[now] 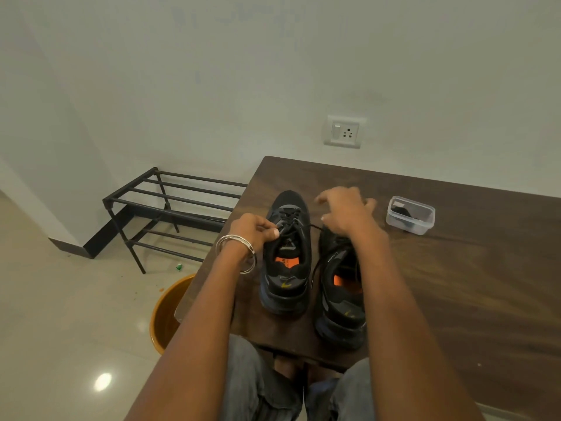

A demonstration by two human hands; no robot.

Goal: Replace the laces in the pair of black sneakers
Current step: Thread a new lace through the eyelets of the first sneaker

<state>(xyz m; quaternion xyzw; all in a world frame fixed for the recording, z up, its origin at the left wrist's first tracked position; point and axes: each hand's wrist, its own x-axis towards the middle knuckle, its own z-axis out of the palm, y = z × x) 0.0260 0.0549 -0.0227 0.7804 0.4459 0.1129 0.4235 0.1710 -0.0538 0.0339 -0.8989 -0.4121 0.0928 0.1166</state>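
Near the table's (455,268) left edge, my left hand (258,230) pinches a lace at the top eyelets of the left sneaker (287,256), laced across its front. My right hand (346,212) hovers over the right sneaker (341,287), fingers loosely spread; its lace (312,268) trails loose. I judge it half done.

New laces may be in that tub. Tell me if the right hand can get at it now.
Probably yes: the right hand hovers beside the tub, holding nothing, with bare table between them.
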